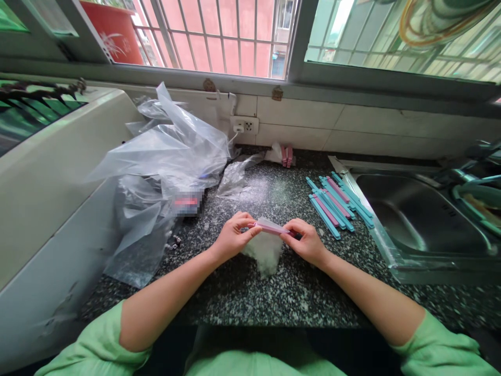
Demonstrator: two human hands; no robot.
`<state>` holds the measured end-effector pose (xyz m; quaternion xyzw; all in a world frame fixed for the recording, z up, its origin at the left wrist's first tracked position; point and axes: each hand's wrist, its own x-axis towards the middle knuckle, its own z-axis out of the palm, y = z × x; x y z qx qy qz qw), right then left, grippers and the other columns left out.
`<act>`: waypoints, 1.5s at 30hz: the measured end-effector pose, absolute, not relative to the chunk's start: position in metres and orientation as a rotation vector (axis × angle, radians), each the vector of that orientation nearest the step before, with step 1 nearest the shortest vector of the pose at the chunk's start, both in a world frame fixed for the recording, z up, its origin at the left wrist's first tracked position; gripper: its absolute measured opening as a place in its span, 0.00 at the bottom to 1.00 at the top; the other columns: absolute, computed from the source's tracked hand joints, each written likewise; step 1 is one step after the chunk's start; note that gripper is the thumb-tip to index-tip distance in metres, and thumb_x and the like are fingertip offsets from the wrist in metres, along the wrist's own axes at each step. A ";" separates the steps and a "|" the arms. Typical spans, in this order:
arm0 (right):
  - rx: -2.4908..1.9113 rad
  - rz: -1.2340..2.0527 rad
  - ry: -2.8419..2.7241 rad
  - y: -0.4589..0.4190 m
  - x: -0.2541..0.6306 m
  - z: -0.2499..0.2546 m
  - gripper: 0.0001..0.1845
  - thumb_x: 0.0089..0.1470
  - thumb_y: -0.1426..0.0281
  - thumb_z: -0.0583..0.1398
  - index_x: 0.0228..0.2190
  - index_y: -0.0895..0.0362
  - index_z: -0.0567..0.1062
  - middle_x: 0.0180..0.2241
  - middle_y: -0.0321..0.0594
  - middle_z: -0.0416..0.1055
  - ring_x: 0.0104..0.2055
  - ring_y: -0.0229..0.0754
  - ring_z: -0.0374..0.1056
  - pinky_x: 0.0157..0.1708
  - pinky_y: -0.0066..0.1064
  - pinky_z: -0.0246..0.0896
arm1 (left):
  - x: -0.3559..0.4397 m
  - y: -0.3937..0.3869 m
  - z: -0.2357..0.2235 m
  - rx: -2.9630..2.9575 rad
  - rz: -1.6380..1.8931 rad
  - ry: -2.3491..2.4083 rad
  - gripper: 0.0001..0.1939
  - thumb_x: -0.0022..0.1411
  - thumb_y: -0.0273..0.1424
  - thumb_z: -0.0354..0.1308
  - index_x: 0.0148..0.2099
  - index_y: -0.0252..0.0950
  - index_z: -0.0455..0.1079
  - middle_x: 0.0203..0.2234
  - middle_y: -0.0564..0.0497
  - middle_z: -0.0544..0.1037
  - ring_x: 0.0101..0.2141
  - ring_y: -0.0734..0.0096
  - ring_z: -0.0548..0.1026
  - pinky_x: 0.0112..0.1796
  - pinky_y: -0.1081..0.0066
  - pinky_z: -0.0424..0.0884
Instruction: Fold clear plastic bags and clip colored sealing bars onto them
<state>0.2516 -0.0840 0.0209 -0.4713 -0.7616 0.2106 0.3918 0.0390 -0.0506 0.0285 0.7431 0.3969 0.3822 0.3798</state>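
My left hand [235,236] pinches the left end of a pink bag sealing clip [270,227], and my right hand [307,243] grips its right end. From the clip hangs a small clear plastic bag [267,253], with its top edge showing above the pink strip. Whether the clip is fully snapped closed I cannot tell. To the right lies a loose pile of blue and pink sealing clips [338,204]. Close to the wall, a few pink clips [287,156] sit on another small bag [274,152].
Crumpled clear plastic bags [176,141] heap up on the left, beside a white appliance-like side [58,230]. A smaller bag [237,177] lies on the speckled counter [235,297]. A steel sink [415,214] is at the right. A plug sits in the wall socket [246,126].
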 end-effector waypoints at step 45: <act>-1.185 0.395 -1.879 -0.082 0.253 0.013 0.12 0.48 0.65 0.61 0.36 0.55 0.69 0.30 0.38 0.69 0.30 0.39 0.63 0.31 0.31 0.61 | 0.040 -0.050 0.028 1.549 1.270 0.944 0.13 0.49 0.40 0.61 0.28 0.34 0.73 0.25 0.52 0.69 0.29 0.74 0.68 0.31 0.74 0.65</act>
